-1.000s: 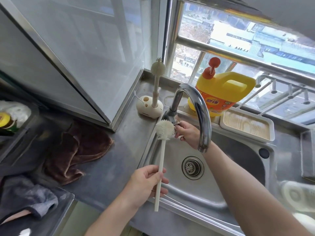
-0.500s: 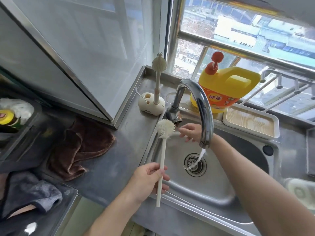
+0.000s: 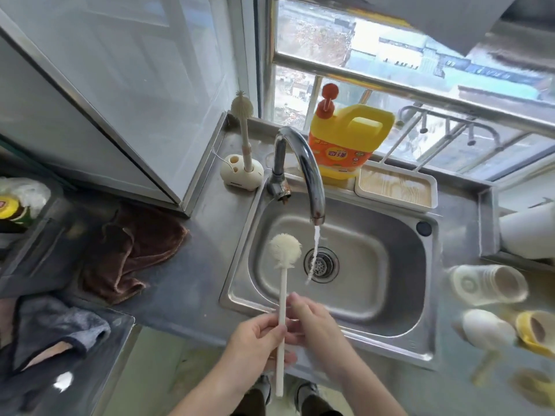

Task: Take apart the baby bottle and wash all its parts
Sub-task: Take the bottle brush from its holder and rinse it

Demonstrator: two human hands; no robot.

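Left hand (image 3: 258,337) curls round the bottle brush (image 3: 283,283) handle, right hand (image 3: 315,322) touching it; pinching or not, can't tell. Best tip the bristles rightward under the running water (image 3: 315,250). The baby-bottle parts (image 3: 489,283) lie on the counter (image 3: 459,235), far right.

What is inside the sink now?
A water stream falls from the tap onto the drain strainer. The brush head hangs over the sink's left side. The left hand and right hand cover part of the near wall; what lies there is unseen.
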